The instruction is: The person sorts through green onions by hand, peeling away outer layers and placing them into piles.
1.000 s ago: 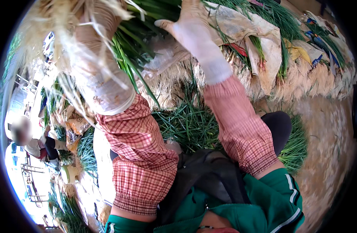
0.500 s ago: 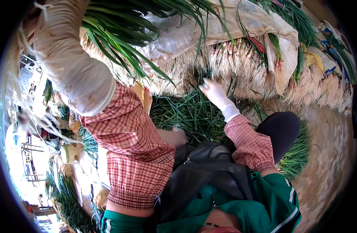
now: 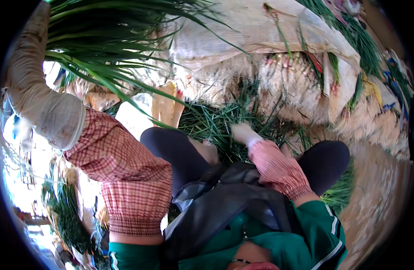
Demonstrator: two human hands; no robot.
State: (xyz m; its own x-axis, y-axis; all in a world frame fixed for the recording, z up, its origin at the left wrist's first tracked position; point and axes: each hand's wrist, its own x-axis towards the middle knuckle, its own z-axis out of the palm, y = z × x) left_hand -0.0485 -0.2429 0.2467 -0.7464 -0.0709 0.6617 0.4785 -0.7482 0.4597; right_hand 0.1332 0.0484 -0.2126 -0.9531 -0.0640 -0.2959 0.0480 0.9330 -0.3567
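My left hand (image 3: 29, 49), in a soiled whitish glove, is raised at the upper left. It grips a large bunch of green onions (image 3: 112, 38), whose long leaves fan out to the right; the fingers are mostly hidden. Low in front of me, my right hand (image 3: 244, 133) wears a white glove and hovers over or touches loose green leaves (image 3: 211, 119) on the ground; motion smears its fingers. Beyond it lies a row of green onions with pale, shaggy roots (image 3: 207, 85) toward me, partly under a whitish woven sheet (image 3: 252, 33).
My dark-trousered knees (image 3: 326, 159) are bent to either side. Brown, wet-looking ground (image 3: 373, 180) stretches to the right. More green onions (image 3: 65, 216) lie at the lower left, and a cut-open tan container (image 3: 166, 105) stands ahead of my left knee.
My left hand has swung farther left with the bunch, uncovering my left knee and the tan container. My right hand has drawn back toward me, away from the roots.
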